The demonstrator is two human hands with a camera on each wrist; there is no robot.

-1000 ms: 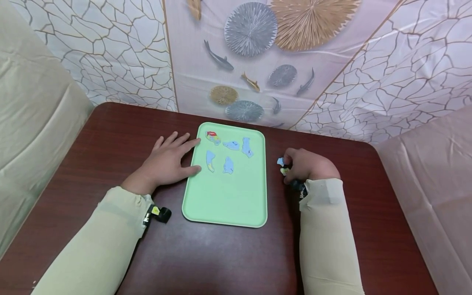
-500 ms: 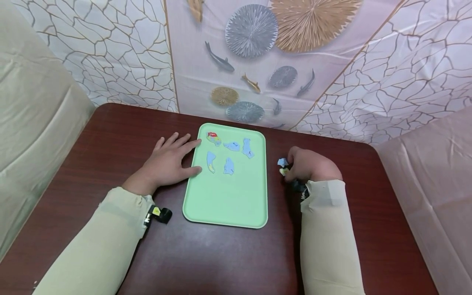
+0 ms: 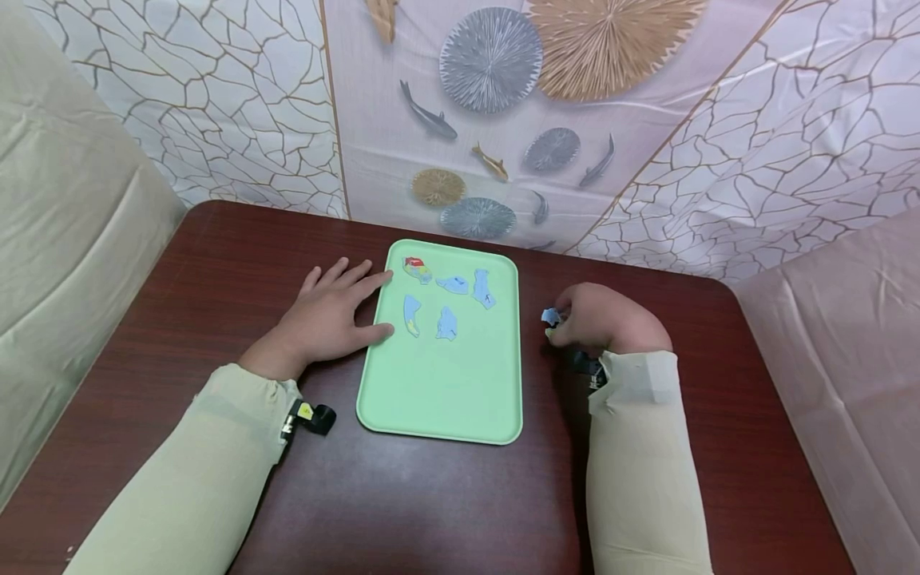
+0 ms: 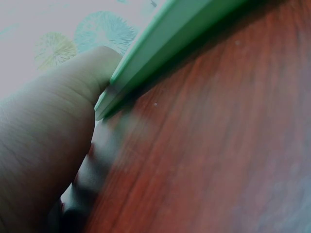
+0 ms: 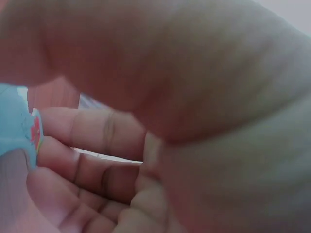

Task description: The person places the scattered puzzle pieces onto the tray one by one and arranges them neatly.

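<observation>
My left hand (image 3: 316,319) lies spread beside the light-green tray (image 3: 438,391), its thumb and index fingertip over the left rim. In the left wrist view the thumb (image 4: 63,97) meets the tray's edge. On the tray's far half lie several flat, irregular puzzle pieces: one red and yellow (image 3: 417,270), the others mostly light blue. To the right of the tray, my right hand (image 3: 611,317) has its fingers bent and pinches a light-blue puzzle piece (image 3: 549,316). A yellowish bit shows by the thumb. In the right wrist view the piece (image 5: 12,119) has a red and yellow patch near the fingertips.
The dark reddish-brown table (image 3: 431,511) has rounded far corners. Behind it hangs a patterned cloth (image 3: 474,152), with plain cloth at both sides. A small black wrist camera (image 3: 316,418) sticks out from the left sleeve.
My right hand has shifted slightly right and away, its thumb now covering more of the yellowish bit beside the blue piece. The left hand and the pieces on the tray stay put.
</observation>
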